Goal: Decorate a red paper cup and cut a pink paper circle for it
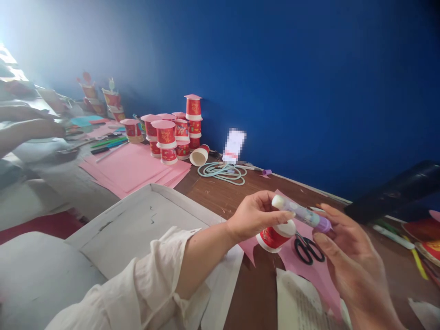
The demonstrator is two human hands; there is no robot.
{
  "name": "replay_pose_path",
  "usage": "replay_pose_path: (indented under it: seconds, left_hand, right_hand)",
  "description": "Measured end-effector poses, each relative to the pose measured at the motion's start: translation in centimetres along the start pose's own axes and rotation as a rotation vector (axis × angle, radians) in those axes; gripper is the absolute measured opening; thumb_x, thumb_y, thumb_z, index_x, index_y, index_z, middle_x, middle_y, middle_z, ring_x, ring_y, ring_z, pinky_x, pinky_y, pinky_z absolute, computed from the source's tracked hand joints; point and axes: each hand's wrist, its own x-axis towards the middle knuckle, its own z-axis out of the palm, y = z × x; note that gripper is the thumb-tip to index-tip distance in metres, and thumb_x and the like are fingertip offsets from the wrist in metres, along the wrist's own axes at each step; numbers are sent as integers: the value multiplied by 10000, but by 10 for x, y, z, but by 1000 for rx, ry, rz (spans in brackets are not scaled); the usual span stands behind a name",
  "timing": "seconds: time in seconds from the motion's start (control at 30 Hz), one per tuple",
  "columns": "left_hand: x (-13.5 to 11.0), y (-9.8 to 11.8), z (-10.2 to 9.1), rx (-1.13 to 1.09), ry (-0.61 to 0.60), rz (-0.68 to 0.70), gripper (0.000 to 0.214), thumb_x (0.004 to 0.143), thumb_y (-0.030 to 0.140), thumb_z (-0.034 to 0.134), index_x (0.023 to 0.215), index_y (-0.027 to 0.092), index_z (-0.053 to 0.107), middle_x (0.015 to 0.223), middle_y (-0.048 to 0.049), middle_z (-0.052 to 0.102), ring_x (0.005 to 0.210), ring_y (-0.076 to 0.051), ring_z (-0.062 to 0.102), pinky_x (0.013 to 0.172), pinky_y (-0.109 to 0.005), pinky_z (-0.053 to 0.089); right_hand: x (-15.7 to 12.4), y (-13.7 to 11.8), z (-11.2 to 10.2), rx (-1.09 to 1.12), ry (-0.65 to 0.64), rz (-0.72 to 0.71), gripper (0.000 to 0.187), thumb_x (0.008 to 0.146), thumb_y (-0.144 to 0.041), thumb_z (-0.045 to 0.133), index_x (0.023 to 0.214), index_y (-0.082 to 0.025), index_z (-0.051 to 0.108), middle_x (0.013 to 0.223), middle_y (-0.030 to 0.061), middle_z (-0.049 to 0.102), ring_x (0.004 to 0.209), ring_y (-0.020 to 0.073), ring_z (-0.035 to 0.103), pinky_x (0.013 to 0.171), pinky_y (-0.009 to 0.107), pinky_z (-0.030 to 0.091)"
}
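Observation:
A glue stick [302,214] with a clear barrel and a purple end is held between my two hands above the table. My left hand [252,215] pinches it near its whitish tip. Around the purple end, my right hand [350,247] has its thumb and fingers curled. Just below the glue stick a red paper cup [275,236] with a white rim stands upside down. Black-handled scissors [309,250] lie on pink paper [311,282] beside the cup, their blades partly hidden.
Red cups with pink paper tops [166,135] stand stacked by the blue wall. Pink sheets [123,167], a white box lid [113,220], a coiled cable [223,173] and a phone [234,145] lie about. A person's arm [27,130] reaches in at left. A dark cylindrical object [395,190] is at right.

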Motion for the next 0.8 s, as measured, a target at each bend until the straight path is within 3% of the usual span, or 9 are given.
replay_pose_path:
  seconds: [0.13, 0.23, 0.37, 0.43, 0.6, 0.8]
  left_hand:
    - [-2, 0, 3, -15, -21, -18, 449, 596, 375, 910, 839, 135, 619, 802, -15, 669, 729, -138, 643, 780, -359, 519]
    - [-4, 0, 5, -17, -57, -44, 468, 584, 389, 914, 846, 133, 622, 803, -20, 675, 734, -141, 652, 779, -355, 523]
    - [-5, 2, 5, 0, -29, -44, 453, 593, 375, 910, 849, 133, 626, 787, -12, 671, 711, -121, 631, 748, -324, 512]
    - [-4, 3, 4, 7, -6, -36, 445, 595, 373, 909, 833, 134, 620, 773, -4, 664, 701, -113, 621, 738, -312, 506]
    - [-3, 3, 4, -7, -5, -38, 435, 604, 365, 905, 829, 134, 614, 775, -1, 658, 700, -109, 620, 743, -312, 511]
    - [-4, -4, 2, -8, -42, -43, 429, 626, 380, 896, 853, 134, 627, 761, -4, 662, 703, -114, 627, 782, -337, 528]
  right_hand:
    - [-3, -1, 3, -172, 56, 0, 417, 651, -444, 861, 1031, -307, 759, 916, 37, 748, 738, 207, 671, 509, 277, 527]
    - [-4, 0, 0, -355, 76, 29, 331, 633, -471, 859, 870, -255, 777, 654, 8, 690, 559, 166, 602, 452, 263, 490]
    - [-2, -5, -2, -185, 13, -3, 543, 605, -455, 866, 1093, -269, 716, 860, 26, 750, 683, 197, 682, 551, 279, 570]
    - [-2, -8, -1, -164, 32, -17, 532, 623, -456, 849, 1104, -278, 706, 940, 33, 750, 747, 210, 701, 590, 290, 586]
    - [-2, -5, -5, -304, 75, -13, 391, 646, -519, 826, 926, -259, 741, 737, 12, 699, 665, 185, 652, 583, 276, 550]
    - [-3, 1, -5, -154, -26, 56, 336, 743, -542, 763, 808, -217, 706, 610, 3, 624, 548, 130, 550, 512, 242, 468]
